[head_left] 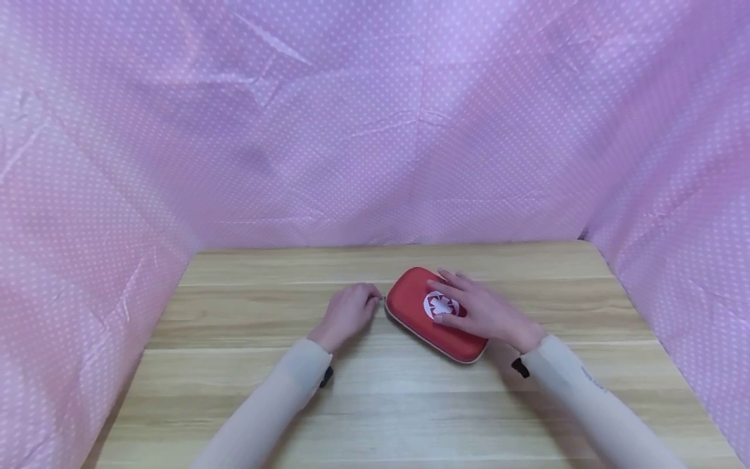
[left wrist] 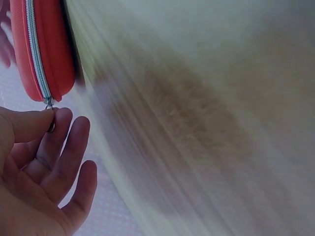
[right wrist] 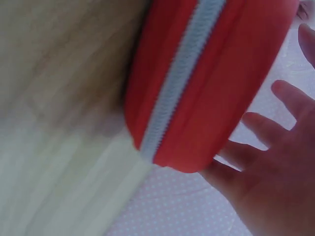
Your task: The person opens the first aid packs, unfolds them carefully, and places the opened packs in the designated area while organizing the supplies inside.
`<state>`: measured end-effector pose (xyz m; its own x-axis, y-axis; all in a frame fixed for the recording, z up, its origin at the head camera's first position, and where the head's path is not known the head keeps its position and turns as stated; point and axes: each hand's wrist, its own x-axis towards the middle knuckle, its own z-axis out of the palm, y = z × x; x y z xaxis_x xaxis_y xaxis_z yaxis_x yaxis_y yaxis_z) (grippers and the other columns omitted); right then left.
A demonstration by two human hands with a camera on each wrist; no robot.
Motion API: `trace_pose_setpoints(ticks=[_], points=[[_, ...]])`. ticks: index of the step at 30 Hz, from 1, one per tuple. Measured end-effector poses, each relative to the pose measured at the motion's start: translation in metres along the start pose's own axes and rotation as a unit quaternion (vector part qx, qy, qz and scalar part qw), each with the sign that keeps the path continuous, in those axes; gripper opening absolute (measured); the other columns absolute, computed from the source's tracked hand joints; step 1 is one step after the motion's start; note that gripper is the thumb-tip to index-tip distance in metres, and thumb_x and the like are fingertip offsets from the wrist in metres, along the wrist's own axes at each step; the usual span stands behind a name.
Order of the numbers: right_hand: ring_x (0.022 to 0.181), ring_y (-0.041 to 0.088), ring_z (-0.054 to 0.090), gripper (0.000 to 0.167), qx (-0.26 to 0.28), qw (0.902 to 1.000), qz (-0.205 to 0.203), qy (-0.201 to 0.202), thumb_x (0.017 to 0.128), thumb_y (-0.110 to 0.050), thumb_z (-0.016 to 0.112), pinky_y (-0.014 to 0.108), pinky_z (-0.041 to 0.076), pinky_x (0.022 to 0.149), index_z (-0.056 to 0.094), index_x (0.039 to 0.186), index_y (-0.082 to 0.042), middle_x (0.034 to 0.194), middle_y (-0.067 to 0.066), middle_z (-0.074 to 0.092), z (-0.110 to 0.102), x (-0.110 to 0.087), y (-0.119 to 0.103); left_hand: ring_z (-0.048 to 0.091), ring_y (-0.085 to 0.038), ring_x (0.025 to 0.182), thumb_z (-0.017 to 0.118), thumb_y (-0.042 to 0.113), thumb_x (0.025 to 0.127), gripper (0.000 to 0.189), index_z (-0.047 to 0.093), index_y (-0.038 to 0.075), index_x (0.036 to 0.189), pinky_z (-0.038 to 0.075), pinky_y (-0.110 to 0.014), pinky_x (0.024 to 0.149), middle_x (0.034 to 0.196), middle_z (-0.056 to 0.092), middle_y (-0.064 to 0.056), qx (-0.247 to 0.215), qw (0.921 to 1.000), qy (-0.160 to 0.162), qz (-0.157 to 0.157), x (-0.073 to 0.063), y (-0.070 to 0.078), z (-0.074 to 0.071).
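Red zip case (head_left: 413,303): flat on wood-grain table (head_left: 410,417), between both hands; long axis 10 to 4 o'clock; white emblem (head_left: 439,303) on top.
Zip pull (left wrist: 48,103): case's 10 o'clock end.
Left hand (head_left: 348,314): at case's 9 o'clock, pinching zip pull.
Right hand (head_left: 483,312): from 3 o'clock, spread over case top.
Pink dotted cloth (head_left: 375,130): beyond table, 12 o'clock.

Left hand (head_left: 348,312) in a thumb-to-finger pinch, right hand (head_left: 483,311) palm down with fingers apart
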<state>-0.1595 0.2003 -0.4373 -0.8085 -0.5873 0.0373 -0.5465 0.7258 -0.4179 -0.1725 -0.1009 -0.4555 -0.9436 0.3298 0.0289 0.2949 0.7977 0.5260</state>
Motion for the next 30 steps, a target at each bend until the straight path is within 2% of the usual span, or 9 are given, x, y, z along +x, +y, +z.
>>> trace_pose_setpoints(ticks=[5, 8, 12, 17, 20, 25, 30], points=[[0.141, 0.042, 0.047, 0.076, 0.003, 0.9999, 0.015, -0.007, 0.093, -0.060, 0.069, 0.056, 0.045, 0.110, 0.050, 0.155, -0.021, 0.167, 0.014, 0.032, 0.008, -0.008, 0.000, 0.071, -0.022, 0.098, 0.064, 0.009, 0.101, 0.016, 0.078, 0.007, 0.109, 0.059, -0.042, 0.085, 0.108, 0.077, -0.007, -0.017, 0.9995, 0.015, -0.021, 0.013, -0.003, 0.005], [0.141, 0.043, 0.046, 0.074, 0.001, 1.0000, 0.008, 0.001, 0.094, -0.059, 0.069, 0.057, 0.044, 0.111, 0.052, 0.154, -0.020, 0.167, 0.015, 0.031, 0.012, -0.014, -0.003, 0.071, -0.023, 0.097, 0.065, 0.011, 0.100, 0.017, 0.079, 0.008, 0.109, 0.059, -0.043, 0.085, 0.107, 0.077, -0.007, -0.027, 0.9987, 0.029, -0.033, 0.019, -0.004, 0.008], [0.142, 0.043, 0.044, 0.074, 0.005, 1.0000, 0.007, 0.003, 0.093, -0.061, 0.070, 0.057, 0.042, 0.112, 0.052, 0.154, -0.022, 0.168, 0.013, 0.029, 0.015, -0.023, -0.009, 0.068, -0.018, 0.085, 0.067, 0.012, 0.098, 0.016, 0.079, 0.010, 0.108, 0.057, -0.039, 0.079, 0.098, 0.077, -0.004, -0.043, 0.9972, 0.041, -0.046, 0.026, -0.005, 0.012], [0.140, 0.042, 0.046, 0.075, 0.003, 0.9999, 0.010, 0.011, 0.091, -0.062, 0.071, 0.055, 0.047, 0.109, 0.055, 0.152, -0.021, 0.168, 0.011, 0.032, 0.019, -0.036, -0.017, 0.061, -0.014, 0.078, 0.067, 0.012, 0.098, 0.017, 0.080, 0.010, 0.109, 0.054, -0.035, 0.075, 0.090, 0.075, -0.001, -0.077, 0.9948, 0.039, -0.055, 0.034, -0.003, 0.014], [0.137, 0.041, 0.049, 0.073, -0.006, 0.9998, 0.011, 0.018, 0.091, -0.060, 0.072, 0.055, 0.049, 0.105, 0.059, 0.149, -0.017, 0.165, 0.010, 0.036, 0.022, -0.043, -0.022, 0.062, -0.014, 0.080, 0.068, 0.013, 0.098, 0.016, 0.080, 0.010, 0.109, 0.054, -0.034, 0.077, 0.091, 0.075, 0.000, -0.095, 0.9932, 0.037, -0.055, 0.037, -0.001, 0.015], [0.135, 0.037, 0.050, 0.073, -0.026, 0.9992, 0.020, 0.023, 0.090, -0.061, 0.072, 0.053, 0.051, 0.104, 0.059, 0.149, -0.019, 0.163, 0.006, 0.041, 0.026, -0.052, -0.027, 0.064, -0.015, 0.085, 0.067, 0.013, 0.099, 0.016, 0.080, 0.010, 0.108, 0.055, -0.037, 0.083, 0.094, 0.076, -0.001, -0.107, 0.9923, 0.037, -0.051, 0.042, 0.002, 0.018], [0.129, 0.034, 0.054, 0.072, -0.048, 0.9980, 0.008, 0.039, 0.090, -0.060, 0.074, 0.050, 0.055, 0.098, 0.060, 0.148, -0.019, 0.161, 0.007, 0.045, 0.029, -0.057, -0.032, 0.063, -0.016, 0.086, 0.066, 0.012, 0.100, 0.016, 0.080, 0.011, 0.109, 0.055, -0.036, 0.084, 0.098, 0.075, -0.001, -0.116, 0.9915, 0.024, -0.055, 0.047, 0.003, 0.022]])
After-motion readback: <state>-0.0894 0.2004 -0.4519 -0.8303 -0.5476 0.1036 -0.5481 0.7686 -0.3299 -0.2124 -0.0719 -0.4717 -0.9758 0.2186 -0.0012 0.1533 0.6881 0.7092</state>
